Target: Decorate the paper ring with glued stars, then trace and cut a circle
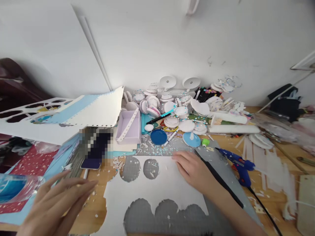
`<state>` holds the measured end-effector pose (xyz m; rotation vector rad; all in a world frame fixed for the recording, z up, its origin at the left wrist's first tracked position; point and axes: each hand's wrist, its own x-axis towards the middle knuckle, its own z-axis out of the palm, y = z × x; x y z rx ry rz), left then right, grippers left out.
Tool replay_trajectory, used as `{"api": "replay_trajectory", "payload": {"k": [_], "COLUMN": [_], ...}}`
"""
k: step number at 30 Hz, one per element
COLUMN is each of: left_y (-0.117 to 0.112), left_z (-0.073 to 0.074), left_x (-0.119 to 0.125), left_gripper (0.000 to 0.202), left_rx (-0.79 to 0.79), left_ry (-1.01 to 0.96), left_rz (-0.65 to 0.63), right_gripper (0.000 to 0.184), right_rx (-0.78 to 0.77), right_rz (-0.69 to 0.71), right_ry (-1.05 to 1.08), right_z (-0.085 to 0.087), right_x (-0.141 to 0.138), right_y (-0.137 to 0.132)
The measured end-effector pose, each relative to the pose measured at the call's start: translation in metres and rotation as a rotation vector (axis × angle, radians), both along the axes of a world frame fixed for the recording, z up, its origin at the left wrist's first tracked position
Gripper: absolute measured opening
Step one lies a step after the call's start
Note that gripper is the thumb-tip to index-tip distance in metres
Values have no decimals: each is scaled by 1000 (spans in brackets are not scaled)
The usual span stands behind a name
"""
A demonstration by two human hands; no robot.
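A white foam sheet (157, 191) with round holes cut out of it lies on a grey cutting mat (147, 223). My right hand (194, 170) rests flat on the sheet's upper right part, fingers stretched out. My left hand (55, 203) hovers at the lower left above the wooden table, fingers extended and slightly blurred, holding nothing. A phone (94, 152) lies just above the left hand. A black cable (219, 180) runs along my right forearm.
A blue glue gun (237, 162) lies right of the mat. White foam discs (172, 108), a blue lid (158, 136), a lilac box (128, 127) and markers crowd the back. Paper sheets (81, 111) are stacked at left. A clear tape roll (14, 188) sits at far left.
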<state>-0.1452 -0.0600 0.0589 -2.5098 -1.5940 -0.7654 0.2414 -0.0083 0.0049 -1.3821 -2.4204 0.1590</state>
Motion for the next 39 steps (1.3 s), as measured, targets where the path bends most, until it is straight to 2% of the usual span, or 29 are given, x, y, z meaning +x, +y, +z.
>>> {"api": "replay_trajectory", "payload": {"k": [4, 6, 8, 11, 15, 17, 19, 22, 25, 27, 30, 33, 35, 39], "left_y": [-2, -2, -1, 3, 9, 12, 14, 14, 11, 9, 6, 4, 4, 6], "left_z": [-1, -7, -15, -25, -34, -38, -41, -45, -45, -44, -43, -45, -47, -50], "left_x": [53, 78, 97, 115, 124, 126, 127, 126, 122, 118, 110, 104, 103, 104], "left_gripper": [11, 20, 22, 27, 30, 30, 32, 34, 34, 34, 33, 32, 31, 33], "left_rx": [-83, -114, -183, -335, -524, -576, -600, -603, -605, -608, -592, -567, -554, -564], "left_ry": [-13, 38, 85, 141, 207, 234, 245, 232, 216, 205, 181, 163, 143, 101], "left_rz": [-226, -329, -383, -421, -375, -365, -368, -369, -357, -352, -347, -350, -352, -340], "right_gripper": [17, 21, 24, 17, 21, 20, 17, 19, 30, 38, 36, 25, 23, 38], "right_rx": [-24, -42, -61, -89, -187, -283, -373, -386, -244, -212, -289, -391, -394, -347], "right_rz": [7, 8, 10, -36, -134, -108, -71, -135, -363, -435, -367, -201, -163, -83], "right_ry": [-15, -5, 29, 129, 299, 350, 383, 440, 536, 581, 580, 510, 479, 350], "right_z": [-10, -17, -19, -10, 9, 10, 4, -10, -17, -17, -16, -19, -19, -17], "right_x": [-32, -44, -48, -34, 3, 13, 15, 15, 22, 28, 28, 16, 10, 5], "right_y": [67, 87, 94, 82, 36, 12, -2, 5, 36, 51, 48, 21, 3, -24]}}
